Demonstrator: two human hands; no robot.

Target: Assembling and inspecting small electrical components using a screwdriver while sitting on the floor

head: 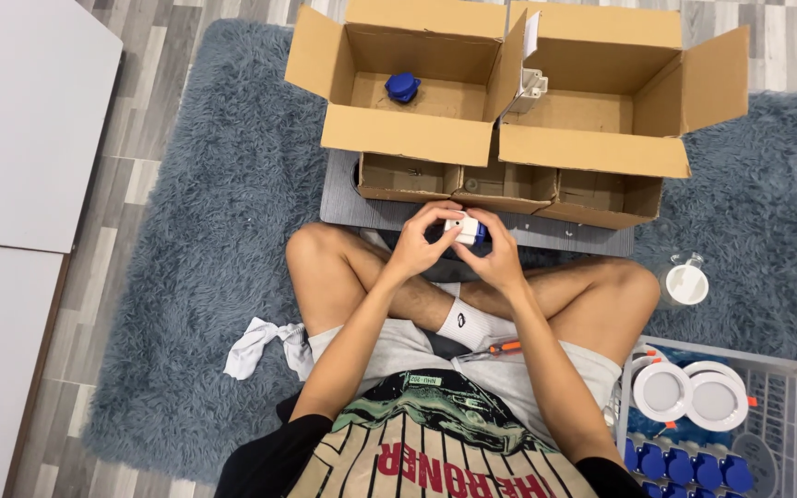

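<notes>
A small white and blue part [466, 229] was held between the two hands above the crossed legs, just in front of a low divided cardboard tray [509, 189]. The left hand [420, 242] was curled round its near-left side, fingers [439, 214] closed over the top, while the right hand [498, 251] gripped it from the other side — both sets of fingers were shut on the part, so that only its white face and a sliver of blue could be seen. Beyond the tray, two open cardboard boxes were set side by side on the grey shaggy rug [214, 231]: a blue cap-like piece [402, 87] lay in the left box [408, 120], and a white fitting [531, 86] rested against the near-left wall of the right box [601, 148]. An orange-handled screwdriver [495, 349] lay on the lap. At the person's right a wire basket [791, 387] was seen to hold two round white lamp fittings [691, 394] and a row of blue pieces [684, 466] — beside it a small white-lidded cup [686, 281] stood on the rug. A crumpled white cloth [260, 346] lay by the left thigh.
</notes>
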